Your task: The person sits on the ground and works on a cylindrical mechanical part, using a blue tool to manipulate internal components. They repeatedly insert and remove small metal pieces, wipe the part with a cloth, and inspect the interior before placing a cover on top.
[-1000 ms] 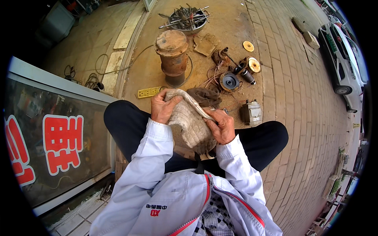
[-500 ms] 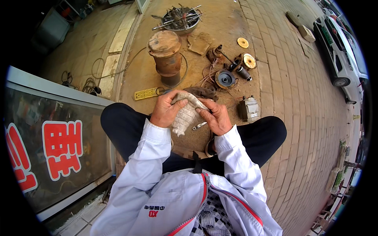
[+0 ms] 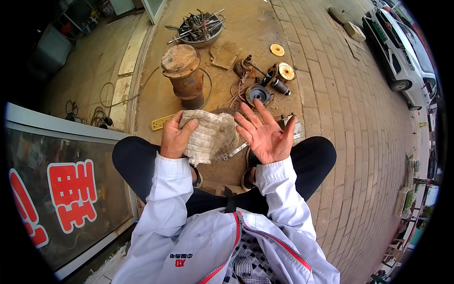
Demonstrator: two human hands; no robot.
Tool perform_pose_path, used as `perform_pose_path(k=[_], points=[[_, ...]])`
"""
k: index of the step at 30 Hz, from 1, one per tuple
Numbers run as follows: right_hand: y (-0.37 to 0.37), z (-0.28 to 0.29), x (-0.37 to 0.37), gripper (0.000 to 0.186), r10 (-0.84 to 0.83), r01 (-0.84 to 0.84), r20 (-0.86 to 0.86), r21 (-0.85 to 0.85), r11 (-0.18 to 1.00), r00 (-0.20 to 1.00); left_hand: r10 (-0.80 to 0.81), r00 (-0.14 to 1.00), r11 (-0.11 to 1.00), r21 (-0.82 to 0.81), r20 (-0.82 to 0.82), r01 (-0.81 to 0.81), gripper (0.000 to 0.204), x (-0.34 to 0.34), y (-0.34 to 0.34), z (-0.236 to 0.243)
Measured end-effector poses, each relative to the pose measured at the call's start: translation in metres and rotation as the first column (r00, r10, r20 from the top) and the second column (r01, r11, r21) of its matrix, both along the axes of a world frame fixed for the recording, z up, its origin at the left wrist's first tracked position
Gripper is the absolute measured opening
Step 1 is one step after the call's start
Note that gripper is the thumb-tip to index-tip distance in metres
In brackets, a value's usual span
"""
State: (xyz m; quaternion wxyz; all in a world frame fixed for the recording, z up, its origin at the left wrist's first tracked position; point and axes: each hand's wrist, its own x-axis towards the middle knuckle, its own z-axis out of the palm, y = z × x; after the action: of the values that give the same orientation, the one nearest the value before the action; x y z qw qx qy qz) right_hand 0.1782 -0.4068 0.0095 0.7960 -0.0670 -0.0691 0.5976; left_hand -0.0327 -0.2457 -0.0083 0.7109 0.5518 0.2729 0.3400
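My left hand [image 3: 175, 136] pinches a dirty off-white cloth [image 3: 206, 136] with stitched rows, thumb on top and fingers beneath. The cloth hangs between my knees, its right side stained brown-grey. To its right my right hand [image 3: 266, 135] is open, palm up with fingers spread, holding nothing. Below the cloth, a silver wrench-like tool [image 3: 235, 151] lies on the ground, partly covered. Just beyond my hands are a rusty capped cylinder [image 3: 185, 78], a round dark grey housing [image 3: 257, 94] and a black cylindrical part [image 3: 281, 87].
Farther off stands a metal basin [image 3: 204, 42] heaped with tools. A yellow power strip [image 3: 160, 123] lies left of my left hand. Yellowish discs [image 3: 277, 49] and a flat brown piece [image 3: 224, 55] lie ahead. A glass door [image 3: 71, 189] is at left; a white car [image 3: 402, 52] stands far right.
My right hand has let go of the cloth and turned palm up, fingers spreading. My left hand has moved left with the cloth, which now hangs wider. The view has shifted slightly.
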Motion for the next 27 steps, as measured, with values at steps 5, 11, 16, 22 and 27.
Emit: perform_pose_path(k=[5, 11, 16, 22, 27], points=[[0.001, -0.015, 0.002, 0.093, 0.058, -0.065, 0.194, 0.027, 0.998, 0.979, -0.045, 0.998, 0.998, -0.044, 0.048, 0.047, 0.030, 0.009, -0.007, 0.000], [0.009, -0.013, -0.023, 0.089, 0.215, -0.095, 0.684, -0.209, 0.973, 0.697, -0.192, 0.967, 0.954, 0.199, -0.167, 0.224, 0.027, 0.018, -0.014, -0.001], [0.015, -0.046, -0.036, 0.035, 0.356, 0.300, 0.927, -0.374, 0.877, 0.114, -0.065, 0.929, 0.828, 0.499, -0.364, 0.254, 0.026, 0.026, -0.031, -0.003], [0.016, -0.057, -0.036, 0.024, 0.283, 0.459, 0.931, -0.153, 0.875, -0.230, 0.072, 0.928, 0.850, 0.510, -0.366, 0.135, 0.029, 0.022, -0.041, -0.026], [0.014, -0.069, -0.031, 0.021, 0.226, 0.465, 0.951, -0.105, 0.879, -0.212, 0.078, 0.919, 0.825, 0.543, -0.386, 0.158, 0.026, 0.016, -0.039, -0.030]])
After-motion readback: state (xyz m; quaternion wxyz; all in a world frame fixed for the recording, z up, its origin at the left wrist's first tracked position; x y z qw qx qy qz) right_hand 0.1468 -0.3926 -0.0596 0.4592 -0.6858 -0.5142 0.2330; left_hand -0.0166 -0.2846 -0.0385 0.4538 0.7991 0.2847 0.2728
